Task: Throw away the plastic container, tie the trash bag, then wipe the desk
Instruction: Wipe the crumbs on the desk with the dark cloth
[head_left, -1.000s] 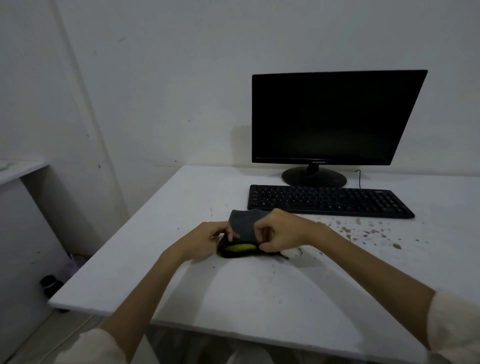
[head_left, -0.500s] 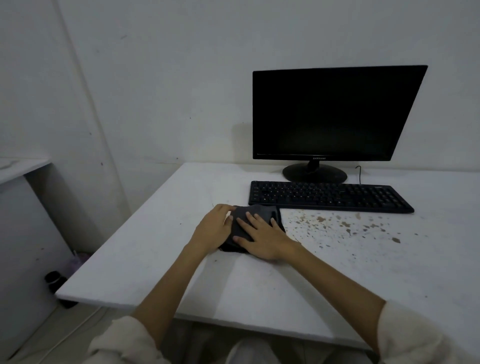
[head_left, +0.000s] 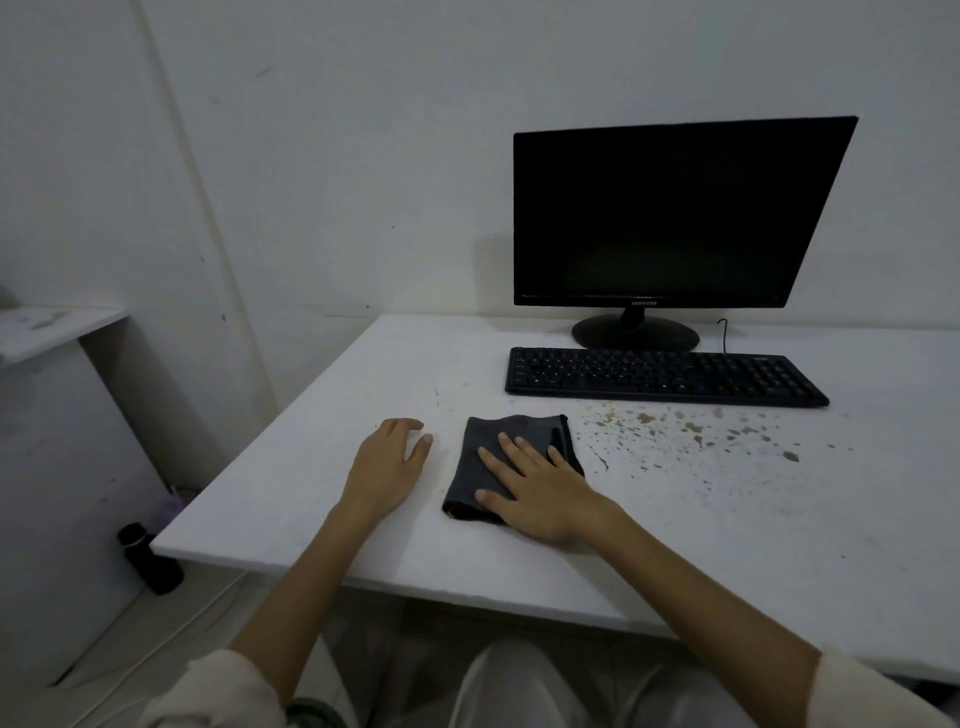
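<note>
A folded dark grey cloth (head_left: 511, 439) lies flat on the white desk (head_left: 311, 467). My right hand (head_left: 535, 483) presses down on it, palm flat and fingers spread over its near right part. My left hand (head_left: 387, 462) rests on the bare desk just left of the cloth, fingers loosely curled, touching nothing else. Brown stains and specks (head_left: 691, 431) are scattered over the desk to the right of the cloth, in front of the keyboard. No plastic container or trash bag is in view.
A black keyboard (head_left: 665, 375) and a dark monitor (head_left: 670, 218) stand at the back of the desk against the wall. A black bottle (head_left: 150, 558) stands on the floor by the desk's left corner. A white ledge (head_left: 52, 327) juts out at far left.
Both hands were folding the cloth, then laid it flat. My left hand has let go and moved left onto the desk; my right hand stays pressed on the cloth.
</note>
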